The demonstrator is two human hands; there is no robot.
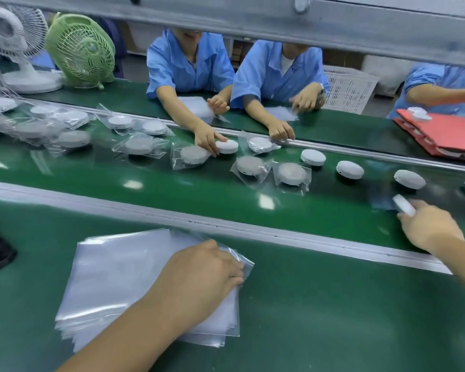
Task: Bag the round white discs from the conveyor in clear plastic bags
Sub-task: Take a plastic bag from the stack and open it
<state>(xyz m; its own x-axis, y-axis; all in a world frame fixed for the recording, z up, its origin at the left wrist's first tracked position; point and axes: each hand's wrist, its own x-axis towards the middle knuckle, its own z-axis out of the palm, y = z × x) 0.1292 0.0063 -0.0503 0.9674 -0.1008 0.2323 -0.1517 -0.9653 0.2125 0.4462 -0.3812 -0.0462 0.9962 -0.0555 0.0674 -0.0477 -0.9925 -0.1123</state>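
The green belt (172,183) carries bagged discs (193,155), one to a clear bag, at its left and middle, and bare discs (313,157) to the right. Nearer me lies a stack of empty bags (113,277); my left hand (199,272) curls its fingers round the stack's right edge. My right hand (427,226) pinches one tilted disc (403,205) over the belt.

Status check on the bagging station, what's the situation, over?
Left hand pinching corner of top bag on bag stack. Right hand holding one white disc, tilted, over conveyor. Only the rail between disc and bags.
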